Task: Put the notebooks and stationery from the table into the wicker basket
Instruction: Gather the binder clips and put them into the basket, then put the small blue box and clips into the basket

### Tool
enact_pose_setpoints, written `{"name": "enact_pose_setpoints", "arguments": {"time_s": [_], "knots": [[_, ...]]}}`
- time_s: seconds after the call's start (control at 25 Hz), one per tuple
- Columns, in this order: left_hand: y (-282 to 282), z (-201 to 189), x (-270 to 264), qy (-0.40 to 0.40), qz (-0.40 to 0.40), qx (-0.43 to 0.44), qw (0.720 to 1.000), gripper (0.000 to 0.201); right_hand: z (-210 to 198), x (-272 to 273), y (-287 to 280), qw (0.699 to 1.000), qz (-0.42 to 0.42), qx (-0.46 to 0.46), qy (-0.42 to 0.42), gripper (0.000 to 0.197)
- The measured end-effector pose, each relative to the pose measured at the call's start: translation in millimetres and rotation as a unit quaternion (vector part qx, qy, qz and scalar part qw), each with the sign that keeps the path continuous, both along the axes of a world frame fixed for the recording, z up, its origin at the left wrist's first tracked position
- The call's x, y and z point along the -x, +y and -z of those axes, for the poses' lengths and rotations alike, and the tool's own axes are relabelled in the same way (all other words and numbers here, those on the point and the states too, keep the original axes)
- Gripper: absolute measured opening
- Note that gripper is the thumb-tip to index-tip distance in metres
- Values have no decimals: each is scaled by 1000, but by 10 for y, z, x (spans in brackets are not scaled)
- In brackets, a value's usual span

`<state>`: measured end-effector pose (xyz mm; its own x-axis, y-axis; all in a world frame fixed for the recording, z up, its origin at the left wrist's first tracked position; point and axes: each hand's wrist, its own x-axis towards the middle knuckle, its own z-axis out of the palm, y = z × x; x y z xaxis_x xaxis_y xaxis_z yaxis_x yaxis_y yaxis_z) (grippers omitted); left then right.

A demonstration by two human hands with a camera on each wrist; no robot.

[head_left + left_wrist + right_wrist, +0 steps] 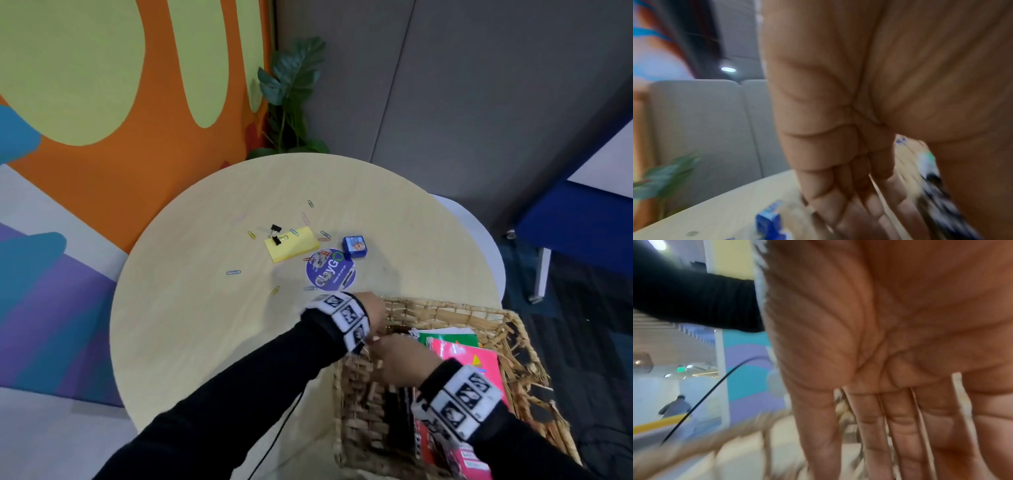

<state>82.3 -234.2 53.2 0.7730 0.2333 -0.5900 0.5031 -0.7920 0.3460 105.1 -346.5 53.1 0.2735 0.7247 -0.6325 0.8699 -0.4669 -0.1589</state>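
Note:
The wicker basket [445, 306] stands at the table's near right edge and holds a green notebook [452, 339] and a pink notebook [474, 363]. My left hand [371, 306] hovers at the basket's far left corner; in the left wrist view this left hand [849, 194] has straight fingers and holds nothing. My right hand [400, 359] is over the basket's left side, and the right wrist view shows that right hand [900, 426] flat and empty above the basket rim [694, 446]. On the table lie a yellow sticky pad [292, 244], black binder clips [275, 233], a small blue box [355, 246], a round purple disc [330, 269] and several scattered paper clips.
The round table [205, 325] backs onto an orange wall with a green plant [294, 89] behind it. A white chair [479, 233] and a blue seat [575, 222] stand to the right. A black cable [284, 428] hangs at the table's near edge.

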Motion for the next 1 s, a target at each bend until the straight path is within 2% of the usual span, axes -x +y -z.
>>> {"name": "enact_pose_setpoints", "arguments": {"time_s": [0.08,0.12,0.24,0.36,0.52,0.6,0.76,0.88,1.0], "knots": [[418,-190,1,-88,-14,25,996,21,-262,-286,126,999,1,-44,-7,33],[625,-248,33,-124,-19,12,992,22,-372,-426,224,998,11,-68,-9,31],[1327,-183,165,-166,-108,-41,979,23,-566,-846,747,989,37,-139,-32,29],[1898,173,258,-156,-215,-63,962,26,-265,-1242,1430,987,18,-145,-71,33],[2288,610,349,-137,-315,-56,937,29,381,-1526,1985,994,6,-66,-82,61],[2410,763,352,-141,-339,-55,928,28,642,-1598,2091,994,-14,-31,-100,65],[2603,910,221,-165,-344,-62,922,26,849,-1652,2083,993,-7,-26,-114,46],[2776,952,22,-191,-339,-69,919,26,648,-1641,2010,993,42,-68,-84,49],[2884,979,-204,-182,-328,-75,924,32,220,-1524,1821,982,99,-149,-56,58]]}}
